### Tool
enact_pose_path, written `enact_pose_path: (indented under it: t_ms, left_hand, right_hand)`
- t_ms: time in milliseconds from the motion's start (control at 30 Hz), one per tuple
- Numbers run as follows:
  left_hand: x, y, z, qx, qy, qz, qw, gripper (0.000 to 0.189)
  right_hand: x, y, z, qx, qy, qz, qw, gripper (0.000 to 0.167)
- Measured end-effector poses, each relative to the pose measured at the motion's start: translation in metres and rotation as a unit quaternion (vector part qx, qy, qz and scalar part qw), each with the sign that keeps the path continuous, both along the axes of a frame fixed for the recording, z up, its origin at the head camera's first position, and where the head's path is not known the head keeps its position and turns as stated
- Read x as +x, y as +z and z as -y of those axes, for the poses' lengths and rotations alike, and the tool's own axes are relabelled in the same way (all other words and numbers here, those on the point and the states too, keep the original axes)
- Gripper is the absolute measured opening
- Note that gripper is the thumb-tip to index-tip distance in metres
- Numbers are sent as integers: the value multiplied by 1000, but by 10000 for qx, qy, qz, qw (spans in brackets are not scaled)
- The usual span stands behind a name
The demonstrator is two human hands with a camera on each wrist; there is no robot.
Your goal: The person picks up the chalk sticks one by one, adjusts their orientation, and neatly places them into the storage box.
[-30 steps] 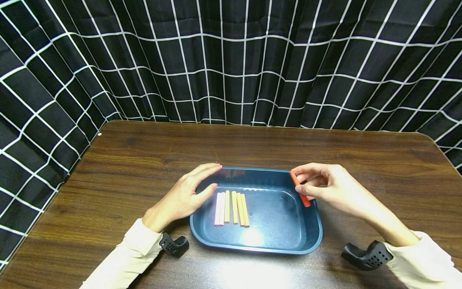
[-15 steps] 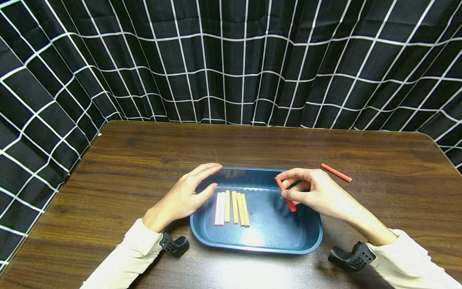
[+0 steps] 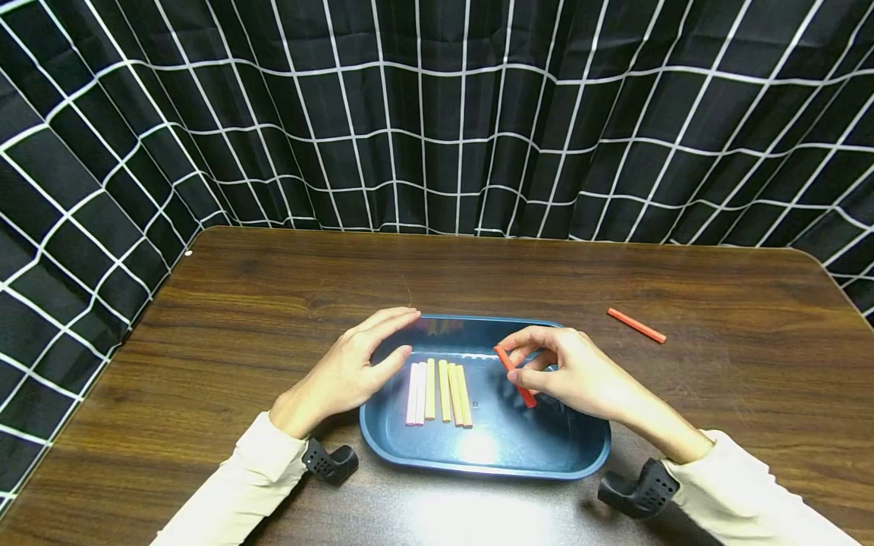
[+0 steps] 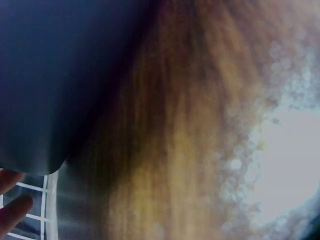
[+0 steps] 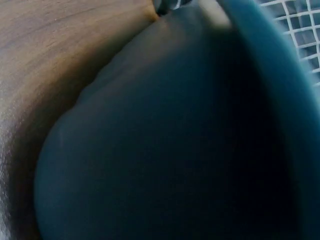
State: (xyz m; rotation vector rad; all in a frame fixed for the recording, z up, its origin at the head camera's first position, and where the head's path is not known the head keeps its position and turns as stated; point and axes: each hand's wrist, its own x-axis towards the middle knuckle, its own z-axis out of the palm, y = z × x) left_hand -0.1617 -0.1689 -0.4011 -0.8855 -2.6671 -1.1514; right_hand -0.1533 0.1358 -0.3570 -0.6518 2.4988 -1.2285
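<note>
In the head view, my right hand (image 3: 570,370) pinches a red chalk stick (image 3: 516,378) between thumb and fingers, over the middle of a blue plastic tray (image 3: 485,473). My left hand (image 3: 350,370) rests at the tray's left end, fingers extended along the rim and holding nothing. Side by side on the tray floor lie pink chalk sticks (image 3: 415,394) and several yellow chalk sticks (image 3: 455,394), left of the held piece. The left wrist view catches two fingertips (image 4: 14,212) beside the dark tray wall; the tray's outside (image 5: 150,150) fills most of the right wrist view.
A second red chalk stick (image 3: 636,325) lies on the brown wooden table (image 3: 287,303), beyond the tray's far right corner. Behind the table hangs a black curtain (image 3: 437,114) with a white grid. Black wrist mounts (image 3: 331,463) sit on both forearms.
My right hand has carried the red chalk leftward from the tray's right rim toward the middle. That uncovers the other red stick on the table. My left hand has stayed still.
</note>
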Motion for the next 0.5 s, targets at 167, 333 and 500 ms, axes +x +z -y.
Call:
enact_pose_path:
  t_ms: [167,333,500]
  left_hand:
    - [0,0,0,17,-14,-21,10000,46]
    - [1,1,0,9,-16,-7,10000,46]
    - [0,1,0,8,-17,45,10000,46]
  right_hand:
    - [1,-2,6,-59,-25,116,9999,30]
    - [2,-7,12,-133,-53,256,9996,31]
    - [2,-11,18,-193,-177,412,9988,31]
